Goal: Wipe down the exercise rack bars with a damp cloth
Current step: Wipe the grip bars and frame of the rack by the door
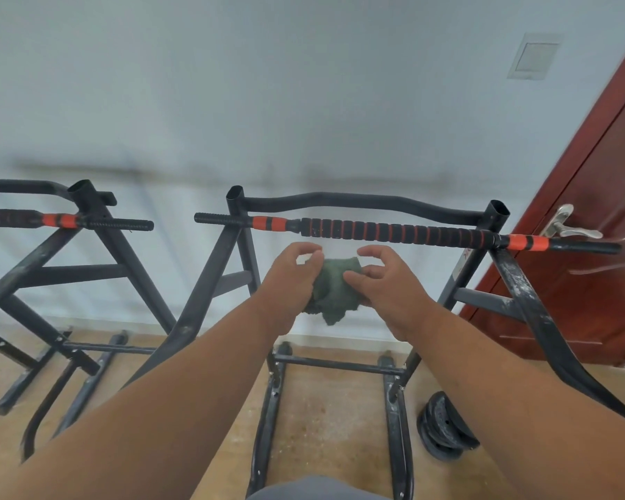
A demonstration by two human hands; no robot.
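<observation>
Fingers of left hand (292, 274) curled round green cloth (334, 288), thumb arched above it; fingers of right hand (388, 283) half-curled, lower ones pinching the cloth's right edge, index and thumb lifted free; cloth bunched between both sets of fingers, ragged corner hanging below them; just beyond the fingertips, not touched, padded black bar (394, 232) with orange bands, long axis running left to right, dipping slightly to the right, ends poking past black rack (210, 283) uprights; curved top bar (358, 200) farther back, same left-right run; both forearms stretched forward, converging at the cloth, backs of hands up; second rack (98, 247) well left of the fingers; weight plates (444, 427) on floor below right; red door (599, 211) far right.
</observation>
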